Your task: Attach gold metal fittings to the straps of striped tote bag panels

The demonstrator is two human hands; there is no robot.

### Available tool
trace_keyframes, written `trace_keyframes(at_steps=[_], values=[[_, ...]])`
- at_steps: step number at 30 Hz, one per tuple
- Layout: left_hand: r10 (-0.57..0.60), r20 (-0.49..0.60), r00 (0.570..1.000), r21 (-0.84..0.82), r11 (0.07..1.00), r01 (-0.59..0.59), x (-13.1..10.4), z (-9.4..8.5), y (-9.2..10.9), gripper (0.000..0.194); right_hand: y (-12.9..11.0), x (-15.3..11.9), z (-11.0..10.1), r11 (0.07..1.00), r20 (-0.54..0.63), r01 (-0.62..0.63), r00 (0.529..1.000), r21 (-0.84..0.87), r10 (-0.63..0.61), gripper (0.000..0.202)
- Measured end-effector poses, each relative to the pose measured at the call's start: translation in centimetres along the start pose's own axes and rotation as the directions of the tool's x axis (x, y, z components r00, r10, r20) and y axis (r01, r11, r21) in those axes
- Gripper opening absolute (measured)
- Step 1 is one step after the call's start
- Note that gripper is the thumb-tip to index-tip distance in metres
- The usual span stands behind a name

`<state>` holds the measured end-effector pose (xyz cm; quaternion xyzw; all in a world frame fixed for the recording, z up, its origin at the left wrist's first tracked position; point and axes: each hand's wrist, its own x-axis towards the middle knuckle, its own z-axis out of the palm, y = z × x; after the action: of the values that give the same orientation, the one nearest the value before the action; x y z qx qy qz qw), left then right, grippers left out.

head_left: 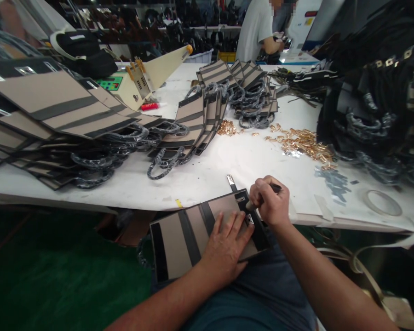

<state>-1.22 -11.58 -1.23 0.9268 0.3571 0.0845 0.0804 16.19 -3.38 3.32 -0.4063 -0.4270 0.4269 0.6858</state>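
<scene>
A beige and black striped panel (pixel 172 239) rests across my lap, its far edge against the white table's front edge. My left hand (pixel 226 243) lies on the panel with its fingers spread, the fingertips near a small metal fitting (pixel 249 219). Wrapped round a dark tool (pixel 275 187), my right hand (pixel 271 200) is above the panel's black end strip; the tool's lower tip points at the strip between two metal fittings. A strap with a metal plate (pixel 231 180) sticks out past the panel's far corner onto the table.
Stacked striped panels (pixel 72 110) with wrapped handles cover the table's left. Gold metal pieces (pixel 303 142), grey slips (pixel 334 181) and a tape roll (pixel 382 202) lie right. Behind are a cream machine (pixel 124 89) and a person (pixel 257 32). Black bag parts (pixel 376 105) are piled far right.
</scene>
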Motion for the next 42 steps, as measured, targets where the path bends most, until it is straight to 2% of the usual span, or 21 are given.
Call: trace_keyframes(at_steps=[5,11,19,36,42], values=[[0.012,0.012,1.0,-0.015,1.0,-0.012,0.1,-0.6,-0.2,0.088,0.0,0.3,-0.1,0.999,0.009,-0.017,1.0,-0.027,0.018,0.039],[0.018,0.02,1.0,-0.015,1.0,-0.018,0.1,-0.7,-0.1,0.087,0.0,0.4,-0.2,0.999,0.024,-0.031,0.999,-0.035,0.032,0.039],[-0.016,0.038,0.999,-0.032,0.999,0.017,0.5,-0.8,0.2,0.098,0.0,0.7,-0.1,0.996,0.059,-0.059,0.996,-0.061,0.063,0.039],[-0.024,0.059,0.998,-0.051,0.998,0.027,0.4,-1.0,0.6,0.094,-0.1,1.1,0.0,0.983,0.043,-0.083,0.995,-0.164,0.091,0.041],[-0.072,0.033,0.997,-0.036,0.997,0.073,0.5,-0.7,1.1,0.096,-0.3,1.2,0.0,0.985,0.064,-0.072,0.995,-0.155,0.083,0.04]])
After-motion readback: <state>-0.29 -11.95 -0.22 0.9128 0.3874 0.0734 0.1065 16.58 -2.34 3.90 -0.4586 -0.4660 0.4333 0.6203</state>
